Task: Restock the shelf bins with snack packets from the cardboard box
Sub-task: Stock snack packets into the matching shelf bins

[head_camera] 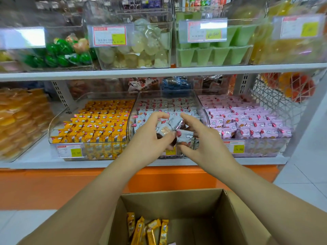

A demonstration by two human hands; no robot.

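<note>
yellow packets (pixel 99 124) fill the left bin (pixel 53 124) on the lower shelf (pixel 35 157), stood in upright rows, with a price tag (pixel 69 150) on the bin's front. just right of it is the middle bin (pixel 201 106), stocked with white packets (pixel 168 106) in rows toward the back. both hands meet over its front part. the left hand (pixel 148 138) has its fingers and thumb curled round a bunch (pixel 169 127) of white packets, held tilted above the rows. the right hand (pixel 205 144) grips the same bunch from the other side: its index finger is stretched out over the top, while the thumb and lower fingers pinch a packet at the bunch's lower end. right of the hands, the pink bin (pixel 261 149) holds pink packets (pixel 247 119) nearly to its rim. a wire basket (pixel 265 96) with orange and red sweets hangs at the far right. lower down, between the forearms, the cardboard box (pixel 177 200) stands open in front of the shelf. a few loose packets (pixel 146 230), yellow, lean upright in its left part, and its brown bottom shows to their right.
</note>
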